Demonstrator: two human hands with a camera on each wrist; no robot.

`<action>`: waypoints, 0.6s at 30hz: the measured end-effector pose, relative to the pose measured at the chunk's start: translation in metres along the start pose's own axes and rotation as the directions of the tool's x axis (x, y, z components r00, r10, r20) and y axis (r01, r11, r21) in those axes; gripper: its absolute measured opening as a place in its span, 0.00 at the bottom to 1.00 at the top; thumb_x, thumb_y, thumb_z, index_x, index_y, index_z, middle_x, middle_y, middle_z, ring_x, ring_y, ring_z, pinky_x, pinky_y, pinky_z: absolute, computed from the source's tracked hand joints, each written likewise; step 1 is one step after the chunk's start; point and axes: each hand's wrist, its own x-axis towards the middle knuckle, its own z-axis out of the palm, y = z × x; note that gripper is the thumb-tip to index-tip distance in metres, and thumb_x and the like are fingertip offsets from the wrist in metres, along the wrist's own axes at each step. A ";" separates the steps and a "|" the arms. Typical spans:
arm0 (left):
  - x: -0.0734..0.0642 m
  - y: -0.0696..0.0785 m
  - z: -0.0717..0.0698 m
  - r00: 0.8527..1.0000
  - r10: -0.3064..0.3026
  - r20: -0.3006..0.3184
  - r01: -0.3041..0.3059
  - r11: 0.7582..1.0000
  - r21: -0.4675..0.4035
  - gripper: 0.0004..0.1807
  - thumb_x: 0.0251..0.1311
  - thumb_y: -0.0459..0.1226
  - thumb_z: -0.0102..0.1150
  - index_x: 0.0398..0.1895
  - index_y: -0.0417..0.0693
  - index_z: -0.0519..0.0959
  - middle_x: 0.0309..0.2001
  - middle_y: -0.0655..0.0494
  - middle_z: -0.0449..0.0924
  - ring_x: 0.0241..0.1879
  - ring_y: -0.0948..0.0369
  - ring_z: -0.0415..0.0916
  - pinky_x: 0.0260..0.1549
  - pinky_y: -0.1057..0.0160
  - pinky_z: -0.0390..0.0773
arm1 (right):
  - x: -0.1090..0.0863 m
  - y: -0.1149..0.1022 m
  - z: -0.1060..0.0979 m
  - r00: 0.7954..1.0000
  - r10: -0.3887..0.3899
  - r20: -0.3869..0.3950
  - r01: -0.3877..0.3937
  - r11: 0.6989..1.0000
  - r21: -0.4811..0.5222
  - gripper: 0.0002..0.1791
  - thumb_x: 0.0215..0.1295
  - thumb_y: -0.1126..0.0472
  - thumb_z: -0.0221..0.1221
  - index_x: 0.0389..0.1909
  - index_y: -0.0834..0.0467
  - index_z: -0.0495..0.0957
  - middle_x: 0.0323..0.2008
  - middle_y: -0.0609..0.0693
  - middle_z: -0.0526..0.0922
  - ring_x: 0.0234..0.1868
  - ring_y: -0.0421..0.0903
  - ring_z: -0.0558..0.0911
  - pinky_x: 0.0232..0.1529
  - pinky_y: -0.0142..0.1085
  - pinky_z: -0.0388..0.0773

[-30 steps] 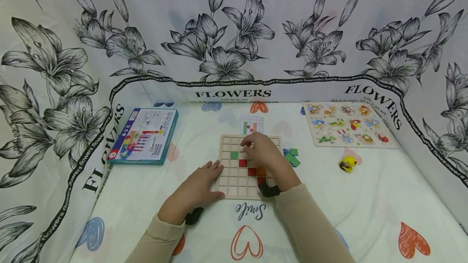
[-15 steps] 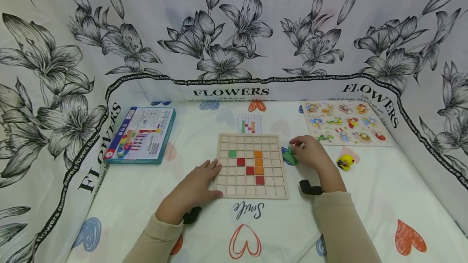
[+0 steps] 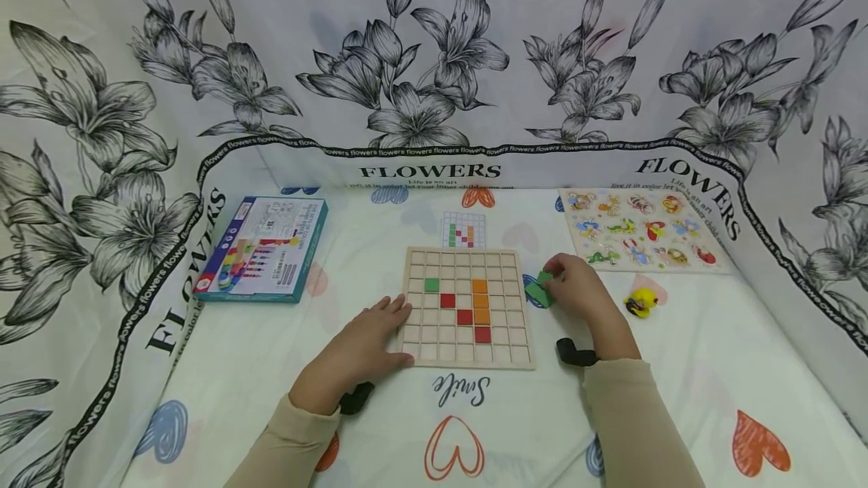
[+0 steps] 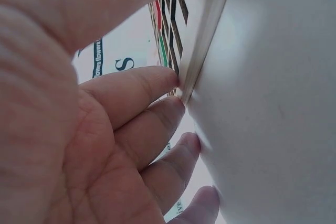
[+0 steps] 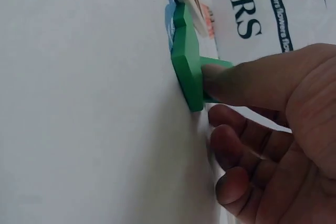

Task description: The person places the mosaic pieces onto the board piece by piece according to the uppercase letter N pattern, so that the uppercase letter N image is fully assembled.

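Observation:
A wooden grid board (image 3: 511, 318) lies in the middle of the cloth. It bears one green square (image 3: 432, 285), three red squares (image 3: 464, 317) running diagonally and three orange squares (image 3: 481, 300) in a column. My left hand (image 3: 359, 345) rests along the board's left edge, fingers extended, fingertips touching the rim in the left wrist view. To the right of the board, my right hand (image 3: 582, 291) pinches a green square tile (image 5: 218, 62) between thumb and fingers. Other green tiles (image 3: 536, 294) lie flat on the cloth right beside it.
A small pattern card (image 3: 464, 230) lies behind the board. At the back left is a boxed toy set (image 3: 264, 251); at the back right lies an insect peg puzzle (image 3: 647, 228). A small yellow-and-black toy (image 3: 640, 302) sits right of my right hand.
My right hand has moved from over the board to the green tiles on the right and taken hold of one. The orange column is uncovered. My left hand stays at the board's edge.

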 end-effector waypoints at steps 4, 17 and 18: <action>0.000 -0.001 0.001 1.000 -0.008 0.004 0.008 1.000 0.008 0.49 0.61 0.47 0.81 0.84 0.48 0.68 0.86 0.53 0.60 0.88 0.47 0.51 0.85 0.38 0.56 | -0.004 -0.012 0.006 0.994 0.000 -0.106 0.001 1.000 0.009 0.09 0.78 0.60 0.62 0.53 0.59 0.80 0.50 0.59 0.85 0.47 0.55 0.79 0.48 0.46 0.77; -0.001 -0.001 -0.002 1.000 0.027 -0.004 -0.027 1.000 0.008 0.48 0.62 0.46 0.80 0.83 0.44 0.69 0.86 0.50 0.61 0.87 0.45 0.52 0.85 0.38 0.56 | -0.017 -0.137 0.073 0.972 -0.233 0.009 0.232 0.970 0.073 0.05 0.78 0.59 0.66 0.49 0.48 0.87 0.45 0.45 0.88 0.43 0.48 0.80 0.48 0.42 0.85; -0.001 -0.001 -0.002 0.999 0.032 -0.005 -0.032 0.999 0.007 0.48 0.62 0.45 0.80 0.83 0.44 0.69 0.86 0.49 0.62 0.87 0.45 0.52 0.85 0.38 0.56 | -0.016 -0.142 0.078 0.969 -0.245 0.021 0.243 0.968 0.057 0.05 0.78 0.59 0.66 0.49 0.48 0.88 0.44 0.44 0.89 0.43 0.47 0.81 0.50 0.42 0.85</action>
